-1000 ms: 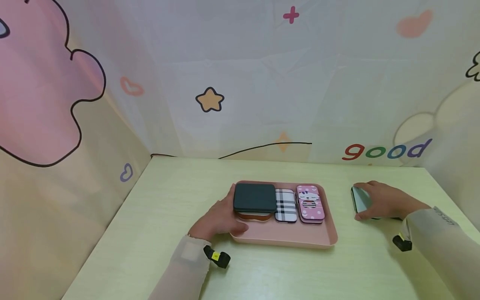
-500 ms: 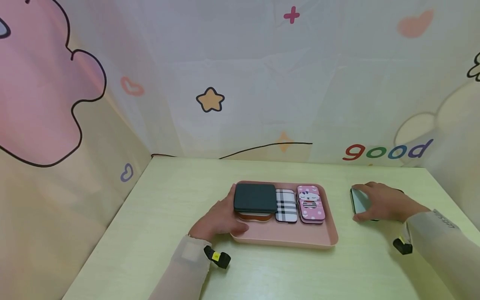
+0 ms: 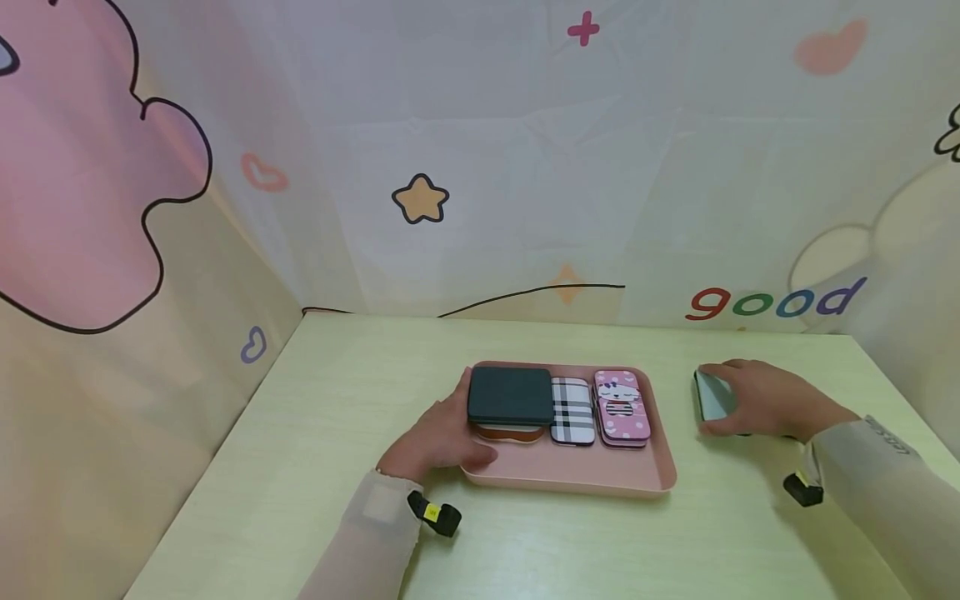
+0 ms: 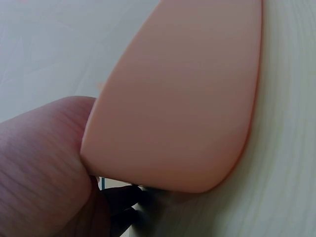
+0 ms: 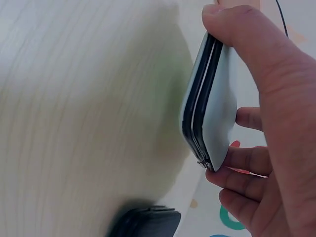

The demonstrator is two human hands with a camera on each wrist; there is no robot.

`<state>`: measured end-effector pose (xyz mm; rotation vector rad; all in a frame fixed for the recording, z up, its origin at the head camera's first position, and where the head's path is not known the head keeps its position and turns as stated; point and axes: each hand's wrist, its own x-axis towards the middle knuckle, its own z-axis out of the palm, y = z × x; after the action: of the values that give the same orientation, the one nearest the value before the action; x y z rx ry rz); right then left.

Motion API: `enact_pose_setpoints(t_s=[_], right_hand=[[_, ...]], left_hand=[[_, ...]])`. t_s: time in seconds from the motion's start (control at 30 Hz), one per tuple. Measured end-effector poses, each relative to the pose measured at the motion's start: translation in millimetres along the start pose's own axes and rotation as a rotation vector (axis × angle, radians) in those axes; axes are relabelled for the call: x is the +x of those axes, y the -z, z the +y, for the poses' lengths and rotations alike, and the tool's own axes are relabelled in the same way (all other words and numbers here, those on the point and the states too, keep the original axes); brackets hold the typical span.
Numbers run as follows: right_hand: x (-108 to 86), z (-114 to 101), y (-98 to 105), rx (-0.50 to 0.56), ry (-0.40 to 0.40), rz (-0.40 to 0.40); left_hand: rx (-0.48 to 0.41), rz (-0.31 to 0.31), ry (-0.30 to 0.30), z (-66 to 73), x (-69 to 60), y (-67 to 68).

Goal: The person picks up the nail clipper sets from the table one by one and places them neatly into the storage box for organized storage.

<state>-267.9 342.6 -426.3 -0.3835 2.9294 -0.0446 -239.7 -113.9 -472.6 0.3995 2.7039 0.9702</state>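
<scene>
My left hand (image 3: pixel 446 433) grips the left side of a pink tray (image 3: pixel 570 477); in the left wrist view, part of the hand (image 4: pixel 44 163) laps over the tray's rim. A dark green flat case (image 3: pixel 510 395) lies in the tray on a brown-edged item (image 3: pixel 510 434). Beside it are a plaid case (image 3: pixel 572 411) and a pink cat-patterned case (image 3: pixel 621 405) on another. Right of the tray, my right hand (image 3: pixel 780 400) pinches a pale green slim case (image 3: pixel 716 398) with black edges (image 5: pixel 200 98) between thumb and fingers. In the right wrist view, it appears raised off the table.
A dark case (image 5: pixel 148 222) lies on the table near my right hand, mostly hidden in the head view. The pale wooden table (image 3: pixel 330 417) ends at a printed cloth backdrop (image 3: pixel 487 150), with another cloth side (image 3: pixel 97 400) on the left.
My right hand has moved slightly left toward the tray with the pale green case. The left hand and the tray have stayed in place.
</scene>
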Motion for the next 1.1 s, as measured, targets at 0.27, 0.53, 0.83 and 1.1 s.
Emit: enact_pose_setpoints(t_s=[0.27,0.53,0.83,1.1], right_hand=[[0.2,-12.6,6.0,0.0,0.038,0.047],[-2.3,-30.5,15.6,0.0,0.066,0.082],[-1.3,-52.5,20.4,-0.011,0.101,0.096],[-2.7,-71.8,26.4,-0.013,0.144,0.117]], left_hand=[[0.003,0.003,0.004,-0.3,0.1,-0.4],[0.006,0.003,0.005,-0.8,0.5,-0.3],[0.001,0.002,-0.003,-0.5,0.7,-0.5],[0.013,0.003,0.008,-2.5,0.8,-0.7]])
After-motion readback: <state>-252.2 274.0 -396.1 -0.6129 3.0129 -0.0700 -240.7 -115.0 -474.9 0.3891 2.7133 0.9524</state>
